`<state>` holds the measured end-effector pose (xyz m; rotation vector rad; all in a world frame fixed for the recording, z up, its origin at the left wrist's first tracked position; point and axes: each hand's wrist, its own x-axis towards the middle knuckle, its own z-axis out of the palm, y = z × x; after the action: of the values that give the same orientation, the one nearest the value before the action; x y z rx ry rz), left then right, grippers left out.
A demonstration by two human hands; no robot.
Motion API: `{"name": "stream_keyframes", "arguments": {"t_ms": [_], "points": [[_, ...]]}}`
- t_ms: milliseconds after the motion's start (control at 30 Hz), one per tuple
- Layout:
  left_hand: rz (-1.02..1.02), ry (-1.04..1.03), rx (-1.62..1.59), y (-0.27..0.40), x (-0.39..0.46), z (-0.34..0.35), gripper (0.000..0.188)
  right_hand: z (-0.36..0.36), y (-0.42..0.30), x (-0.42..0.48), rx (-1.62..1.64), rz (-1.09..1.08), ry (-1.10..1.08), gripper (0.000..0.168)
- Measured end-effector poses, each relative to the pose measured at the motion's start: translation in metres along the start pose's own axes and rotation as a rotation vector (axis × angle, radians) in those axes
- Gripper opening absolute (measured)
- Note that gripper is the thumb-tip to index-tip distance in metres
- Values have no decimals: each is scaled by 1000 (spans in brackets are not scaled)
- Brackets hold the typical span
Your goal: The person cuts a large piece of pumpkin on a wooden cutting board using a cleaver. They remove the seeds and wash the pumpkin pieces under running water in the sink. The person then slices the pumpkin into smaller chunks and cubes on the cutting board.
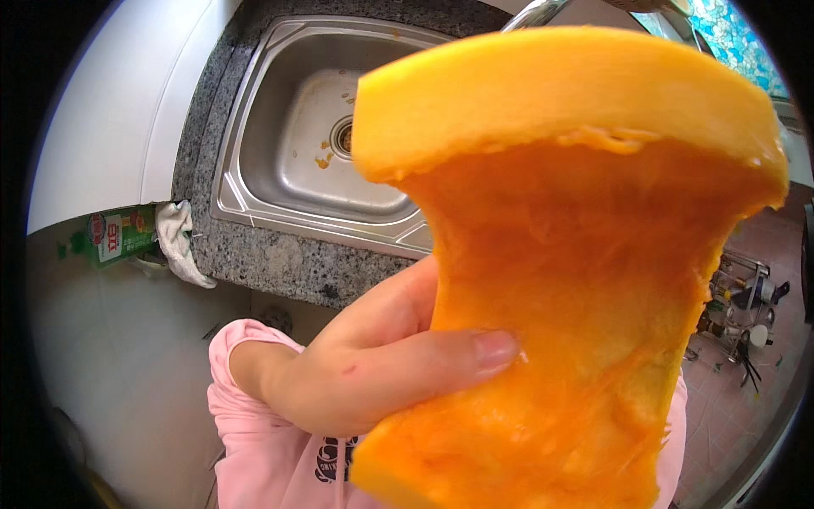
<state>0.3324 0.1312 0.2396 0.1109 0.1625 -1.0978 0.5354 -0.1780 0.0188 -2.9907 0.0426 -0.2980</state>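
A large piece of orange pumpkin (572,254), its hollowed inner side facing the camera, fills the right half of the picture. My left hand (381,362) grips its left edge, the thumb lying on the inner flesh and the other fingers hidden behind. The cavity looks scraped, with a few wet strands along the upper rim. My right hand is out of view. Behind the pumpkin, partly covered by it, is a stainless steel sink (305,184) with small orange scraps (323,162) near its drain.
Speckled granite countertop (286,261) surrounds the sink. A metal faucet (534,14) rises behind the pumpkin. At the left, a white cloth (178,245) hangs beside a green package (124,234). A metal rack with utensils (741,305) stands low at the right, over a tiled floor.
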Motion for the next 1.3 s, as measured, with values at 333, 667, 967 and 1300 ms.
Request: {"name": "stream_keyframes", "arguments": {"t_ms": [333,667,967,1300], "points": [[-8,140,180,2,-5,-9,42,-15,-42,-5,-144,-60,26,18],[295,360,388,31,56,-120,33,-17,-13,-39,-155,-151,69,35],[300,513,289,56,121,-168,31,-27,-18,-38,-263,-125,-128,41],[300,311,535,67,142,-189,37,-73,-117,-77,1521,474,-444,36]]}}
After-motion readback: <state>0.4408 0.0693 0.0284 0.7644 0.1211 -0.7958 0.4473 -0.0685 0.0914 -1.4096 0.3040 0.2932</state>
